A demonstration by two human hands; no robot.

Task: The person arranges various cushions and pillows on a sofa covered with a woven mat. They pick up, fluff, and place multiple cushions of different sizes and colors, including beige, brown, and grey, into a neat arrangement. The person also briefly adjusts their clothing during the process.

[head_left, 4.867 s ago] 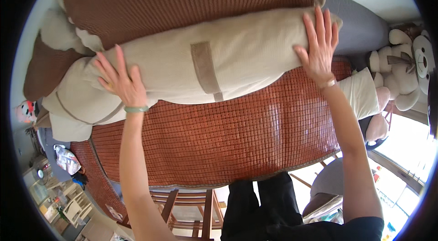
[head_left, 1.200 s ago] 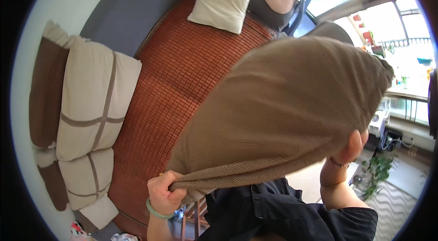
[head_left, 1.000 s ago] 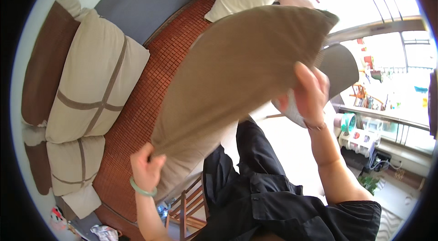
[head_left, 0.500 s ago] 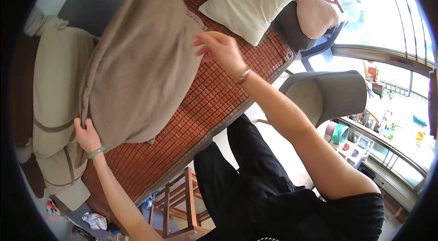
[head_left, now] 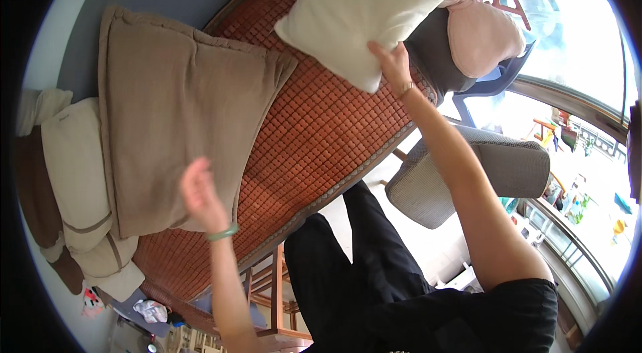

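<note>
My right hand point(head_left: 393, 65) grips the lower edge of a white cushion point(head_left: 361, 12), thumb on top and fingers at its rim. The cushion lies at the far side of a brown tile mat point(head_left: 314, 126) on the bed or couch. My left hand point(head_left: 204, 196), blurred by motion, is over the lower part of a large taupe cushion point(head_left: 167, 105). Its fingers look loosely stretched, with nothing in them. The taupe cushion lies spread on the left part of the mat, leaning on beige folded bedding point(head_left: 73, 159).
Pink cushions point(head_left: 485, 39) and a dark grey cushion point(head_left: 435, 49) are at the far right end. A grey chair point(head_left: 461, 172) stands beside the mat's edge, near the window point(head_left: 568, 25). A wooden rack point(head_left: 275, 286) is by my legs.
My left hand has let go of the taupe cushion and moved right; the cushion now lies flatter. My right hand has reached up and right and taken hold of the white cushion.
</note>
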